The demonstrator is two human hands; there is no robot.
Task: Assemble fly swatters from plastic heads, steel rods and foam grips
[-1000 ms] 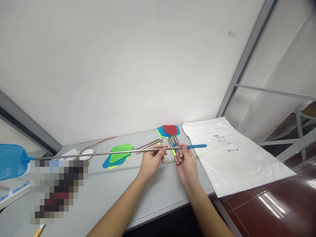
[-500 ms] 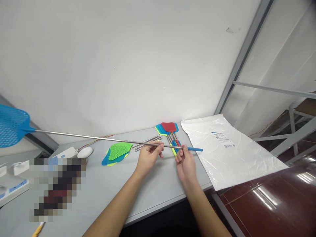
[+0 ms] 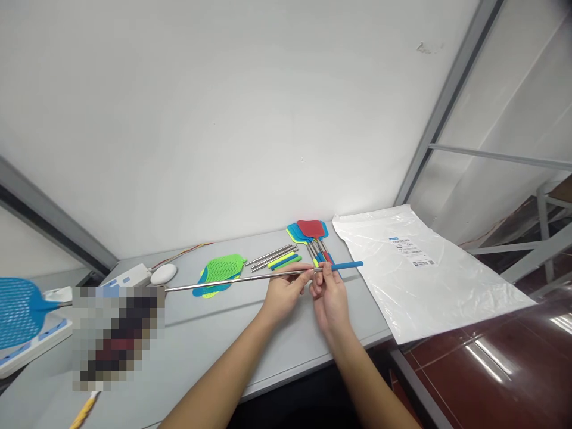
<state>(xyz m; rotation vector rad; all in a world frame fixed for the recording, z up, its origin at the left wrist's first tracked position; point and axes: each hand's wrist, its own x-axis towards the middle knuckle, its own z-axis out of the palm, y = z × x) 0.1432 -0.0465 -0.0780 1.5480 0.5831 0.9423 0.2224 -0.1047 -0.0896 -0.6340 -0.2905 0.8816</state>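
A fly swatter with a long metal rod [image 3: 214, 283] lies across both my hands, raised above the table. Its blue mesh head [image 3: 20, 313] reaches the left edge of the view, and its blue handle [image 3: 351, 265] points right. My left hand [image 3: 286, 295] is closed round the rod. Close beside it, my right hand [image 3: 331, 298] pinches the rod where it meets the handle. Behind the rod lie loose green, blue and yellow swatter heads [image 3: 226, 268], several bare metal rods [image 3: 271, 256] and coloured handles [image 3: 282, 260]. Several swatters with red, blue and yellow heads [image 3: 311, 229] are stacked behind my hands.
A white plastic mailing bag [image 3: 451, 292] with a label covers the table's right end and overhangs its edge. On the left are a power strip [image 3: 33, 351], a white rounded object [image 3: 163, 274] and a blurred-out patch. A white wall [image 3: 250, 107] rises behind the table [image 3: 210, 351].
The swatter's head end has swung down, so the rod now slopes up toward the handle. My left hand has moved right along it, closer to my right hand. The view has shifted slightly.
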